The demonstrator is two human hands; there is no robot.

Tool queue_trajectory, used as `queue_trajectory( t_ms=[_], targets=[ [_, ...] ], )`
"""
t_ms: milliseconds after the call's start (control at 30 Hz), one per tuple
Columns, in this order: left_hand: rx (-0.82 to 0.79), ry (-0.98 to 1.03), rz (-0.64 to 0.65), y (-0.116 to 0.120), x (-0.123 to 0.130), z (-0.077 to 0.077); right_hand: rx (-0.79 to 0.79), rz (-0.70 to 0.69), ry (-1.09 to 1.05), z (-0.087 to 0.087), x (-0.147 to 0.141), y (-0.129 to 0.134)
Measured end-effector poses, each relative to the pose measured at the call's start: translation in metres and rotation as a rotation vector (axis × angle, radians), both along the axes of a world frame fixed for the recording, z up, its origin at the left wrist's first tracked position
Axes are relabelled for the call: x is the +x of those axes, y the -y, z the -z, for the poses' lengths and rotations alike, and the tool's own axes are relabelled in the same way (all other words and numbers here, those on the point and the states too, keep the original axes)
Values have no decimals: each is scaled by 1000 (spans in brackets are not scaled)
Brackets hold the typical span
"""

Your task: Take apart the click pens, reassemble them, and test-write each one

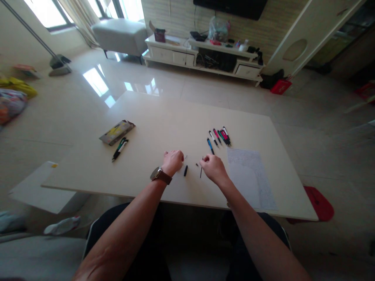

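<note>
Between my two hands, a short black pen barrel piece (185, 171) lies on the white table (164, 113). A tiny dark part (197, 164) and a small clear piece, perhaps a spring, rest close to it. My right hand (211, 166) pinches a thin dark pen refill (200, 173), which points down toward the tabletop. Curled near the barrel piece is my left hand (173, 160); whatever its fingers hold, if anything, is hidden. Beyond my right hand lies a blue and black pen (210, 146), beside a group of several pens (223, 136) in white, pink, green and black.
Lined paper with writing (249, 177) lies right of my right hand. At the left are a grey and yellow box (117, 132) and a couple of pens (120, 149). A red stool (319, 203) shows past the table's right edge. A low TV cabinet (170, 54) stands across the floor.
</note>
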State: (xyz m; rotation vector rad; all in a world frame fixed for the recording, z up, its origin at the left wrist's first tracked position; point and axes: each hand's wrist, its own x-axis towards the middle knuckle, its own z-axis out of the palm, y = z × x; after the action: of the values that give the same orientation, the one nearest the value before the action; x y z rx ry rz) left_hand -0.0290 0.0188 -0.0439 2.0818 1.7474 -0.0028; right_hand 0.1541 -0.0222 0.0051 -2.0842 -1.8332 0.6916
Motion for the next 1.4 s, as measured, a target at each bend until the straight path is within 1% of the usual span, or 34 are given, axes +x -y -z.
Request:
queue_trajectory(
  t_ms=[100,167,233,300,367,500,633,800,900,967,1067,1167,1267,1400],
  targets=[
    [5,-3,3,1,-1,4,27,-8,-125,4,19,8],
    [4,-6,5,1,-1,5,47,-11,-226,5,30,6],
    [4,-12,6,0,-1,5,57,28,-308,6,39,1],
    [1,-21,8,-2,-2,6,56,66,-344,7,45,-3],
    [-9,-30,12,-5,-3,7,47,61,-357,9,48,-4],
    [-44,-30,9,-12,-5,8,16,37,-353,13,49,-3],
    [-57,-31,39,-17,-1,8,1,41,-301,15,50,-5],
    [-65,-45,47,-19,3,15,31,30,-290,17,53,-7],
    [-55,-14,48,-19,2,18,52,24,-377,19,54,-8],
    [-33,20,52,-18,2,18,20,34,-494,20,54,-8],
    [-10,62,61,-17,1,13,-28,64,-685,21,51,-8],
    [9,68,35,-18,0,6,-2,76,-809,20,48,-6],
    [11,56,12,-18,-3,0,40,74,-838,20,47,-5],
    [-31,28,34,-13,-4,0,26,60,-803,25,45,-4]
  ],
)
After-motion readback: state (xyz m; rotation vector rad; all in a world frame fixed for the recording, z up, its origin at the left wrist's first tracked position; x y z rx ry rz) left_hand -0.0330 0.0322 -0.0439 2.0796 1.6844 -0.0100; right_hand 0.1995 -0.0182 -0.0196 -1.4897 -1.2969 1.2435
